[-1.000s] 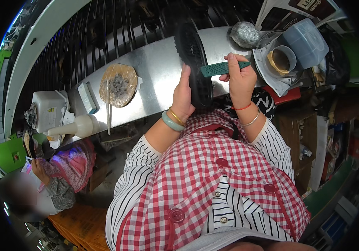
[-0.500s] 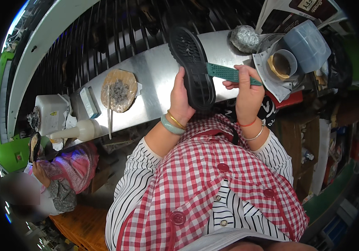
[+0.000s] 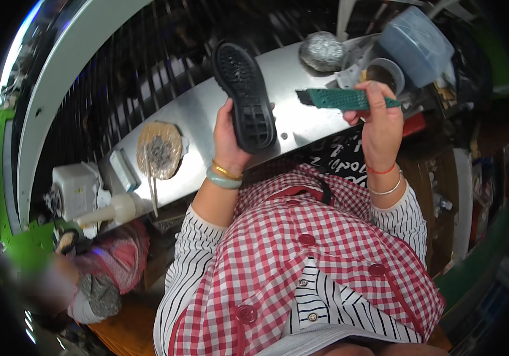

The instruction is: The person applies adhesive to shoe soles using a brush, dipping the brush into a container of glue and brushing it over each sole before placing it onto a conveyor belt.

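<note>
A black shoe sole [image 3: 245, 98] stands upright over the metal bench edge, its ribbed, gridded face toward me. My left hand [image 3: 226, 141] grips it around the heel end, thumb along the left edge and fingertips showing at the right. To the right, my right hand [image 3: 380, 127] pinches a flat green brush [image 3: 334, 99] with a dimpled handle and a short dark tip. The tip points left at the sole, with a gap between them. Below the brush, a small dark round spot [image 3: 284, 136] shows on the bench.
A foil-wrapped ball [image 3: 321, 52], a cup [image 3: 387, 72] and a clear bluish tub [image 3: 417, 44] stand at the right. Leftward lie a wrapped round pad [image 3: 168, 141], thin sticks [image 3: 152, 190], a squeeze bottle [image 3: 121, 207] and a white box [image 3: 79, 184]. Dark rods [image 3: 147, 89] run behind; another person sits lower left.
The brush has come away from the sole and moved right with my right hand. My left hand and the sole have shifted left. The view has tilted slightly.
</note>
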`<action>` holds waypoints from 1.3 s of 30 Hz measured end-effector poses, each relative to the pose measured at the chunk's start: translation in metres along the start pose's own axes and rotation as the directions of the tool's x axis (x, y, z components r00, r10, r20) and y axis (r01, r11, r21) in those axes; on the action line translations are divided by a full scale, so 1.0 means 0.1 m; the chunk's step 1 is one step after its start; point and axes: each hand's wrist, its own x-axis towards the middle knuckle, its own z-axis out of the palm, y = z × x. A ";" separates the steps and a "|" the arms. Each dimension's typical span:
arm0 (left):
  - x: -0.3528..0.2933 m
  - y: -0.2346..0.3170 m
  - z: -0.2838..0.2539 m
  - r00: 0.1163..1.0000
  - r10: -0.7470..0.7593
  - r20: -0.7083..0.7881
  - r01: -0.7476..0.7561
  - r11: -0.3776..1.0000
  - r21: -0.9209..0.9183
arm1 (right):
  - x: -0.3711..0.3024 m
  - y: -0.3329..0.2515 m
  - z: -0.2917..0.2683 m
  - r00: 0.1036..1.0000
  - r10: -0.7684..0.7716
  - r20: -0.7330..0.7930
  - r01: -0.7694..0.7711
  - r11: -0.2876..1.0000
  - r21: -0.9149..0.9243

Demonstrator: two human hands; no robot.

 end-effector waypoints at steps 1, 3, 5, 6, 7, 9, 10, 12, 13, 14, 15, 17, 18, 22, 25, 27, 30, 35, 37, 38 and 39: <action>-0.05 -0.01 0.05 0.999 -0.034 0.028 0.035 0.999 -0.029 | 0.10 -0.08 -0.12 0.997 -0.061 -0.050 0.059 0.998 -0.031; -0.03 -0.07 0.16 0.987 -0.118 0.112 0.127 0.988 -0.084 | 0.26 -0.23 -0.43 0.974 -0.170 -0.152 0.145 0.976 -0.165; -0.01 -0.13 0.20 0.979 -0.155 0.133 0.166 0.983 -0.079 | 0.35 -0.28 -0.76 0.963 -0.174 -0.204 0.113 0.953 -0.280; 0.00 -0.15 0.24 0.969 -0.182 0.169 0.197 0.977 -0.076 | 0.38 -0.30 -0.89 0.960 -0.144 -0.242 0.049 0.932 -0.360; 0.02 -0.18 0.28 0.964 -0.197 0.178 0.214 0.974 -0.078 | 0.40 -0.28 -0.95 0.955 -0.149 -0.256 0.045 0.928 -0.371; 0.04 -0.23 0.38 0.969 -0.208 0.131 0.213 0.977 -0.025 | 0.42 -0.24 -1.04 0.958 -0.191 -0.213 0.102 0.923 -0.372; 0.04 -0.25 0.40 0.967 -0.215 0.134 0.221 0.975 -0.027 | 0.43 -0.21 -1.07 0.957 -0.192 -0.219 0.098 0.921 -0.378; 0.03 -0.29 0.44 0.963 -0.246 0.109 0.253 0.966 -0.052 | 0.45 -0.14 -1.12 0.979 -0.122 -0.162 0.047 0.914 -0.402; 0.02 -0.31 0.46 0.962 -0.251 0.108 0.258 0.965 -0.054 | 0.45 -0.10 -1.13 0.983 -0.077 -0.169 0.003 0.917 -0.398; 0.01 -0.32 0.47 0.967 -0.231 0.111 0.235 0.972 -0.021 | 0.45 -0.09 -1.16 0.982 -0.075 -0.172 0.000 0.916 -0.401; 0.00 -0.35 0.48 0.971 -0.211 0.115 0.211 0.977 0.011 | 0.44 -0.09 -1.18 0.981 -0.063 -0.183 -0.018 0.911 -0.411; -0.03 -0.37 0.41 0.971 -0.205 0.127 0.208 0.978 -0.009 | 0.44 -0.11 -1.14 0.974 -0.109 -0.198 0.022 0.917 -0.397; -0.04 -0.38 0.37 0.970 -0.198 0.142 0.204 0.979 -0.026 | 0.44 -0.10 -1.14 0.975 -0.106 -0.196 0.020 0.917 -0.399; -0.06 -0.39 0.25 0.968 -0.219 0.123 0.220 0.975 0.008 | 0.43 -0.05 -1.16 0.985 -0.086 -0.153 0.019 0.919 -0.394; -0.08 -0.39 0.21 0.972 -0.171 0.161 0.170 0.985 0.023 | 0.43 0.02 -1.27 0.988 -0.010 -0.155 -0.046 0.935 -0.351; -0.10 -0.38 0.21 0.978 -0.177 0.115 0.171 0.983 0.061 | 0.39 0.10 -1.36 0.983 0.078 -0.168 -0.126 0.946 -0.299; -0.12 -0.40 0.18 0.972 -0.207 0.109 0.214 0.975 -0.058 | 0.26 0.20 -1.18 0.952 0.231 -0.202 -0.226 0.973 0.050; -0.17 -0.41 0.15 0.956 -0.249 0.156 0.268 0.956 -0.120 | -0.05 0.04 -0.18 0.993 0.102 -0.057 -0.097 0.991 0.094; -0.21 -0.38 0.21 0.948 -0.272 0.164 0.289 0.952 -0.097 | -0.06 0.08 0.01 0.998 0.053 -0.039 -0.050 0.996 0.068; -0.23 -0.38 0.22 0.942 -0.276 0.191 0.296 0.951 -0.090 | -0.06 0.09 0.04 0.998 0.052 -0.030 -0.050 0.996 0.080; -0.24 -0.39 0.23 0.939 -0.269 0.215 0.291 0.953 -0.081 | -0.06 0.10 0.08 0.999 0.038 -0.012 -0.037 0.998 0.049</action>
